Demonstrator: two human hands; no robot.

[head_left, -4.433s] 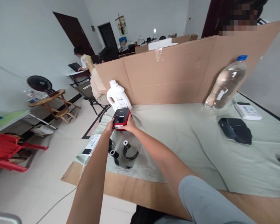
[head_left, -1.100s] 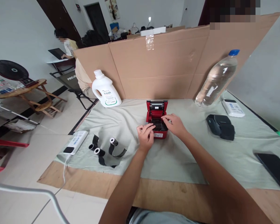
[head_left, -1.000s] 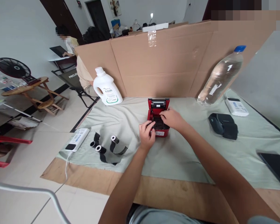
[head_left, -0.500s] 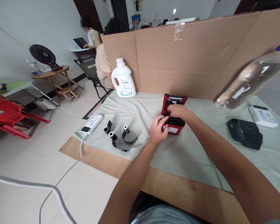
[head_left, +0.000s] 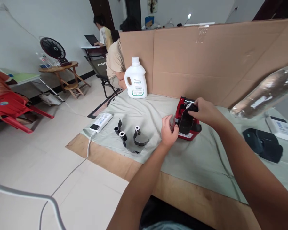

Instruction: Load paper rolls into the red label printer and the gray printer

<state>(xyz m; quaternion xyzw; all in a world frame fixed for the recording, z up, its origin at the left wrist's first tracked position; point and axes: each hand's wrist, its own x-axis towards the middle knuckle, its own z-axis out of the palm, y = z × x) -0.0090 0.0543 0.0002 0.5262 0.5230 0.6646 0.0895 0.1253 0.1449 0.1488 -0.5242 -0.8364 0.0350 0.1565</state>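
Note:
A small red printer-like machine (head_left: 189, 136) with a raised lid sits on the cloth in front of me. Over its opening, my right hand (head_left: 204, 110) grips a black roll (head_left: 194, 107) with a white core end. A dark strip (head_left: 186, 123) hangs from this roll across the machine's front. My left hand (head_left: 169, 131) steadies the machine's left side, thumb and fingers closed against its edge. Left of that hand lie three similar rolls with loose curled strips: one white-ended roll (head_left: 137, 129), another white-ended roll (head_left: 123, 136) and a dark-ended roll (head_left: 117, 130).
A white detergent bottle (head_left: 136, 80) stands before the cardboard panel (head_left: 189, 60). A white power strip (head_left: 101, 122) lies at the left edge. To the right are a large clear bottle (head_left: 266, 89), a black device (head_left: 262, 144) and a white box (head_left: 282, 126). Other people sit behind.
My right hand has come up out of the machine and now shows the black roll with its strip hanging. My left hand has shifted to the machine's left edge. The view has turned slightly left.

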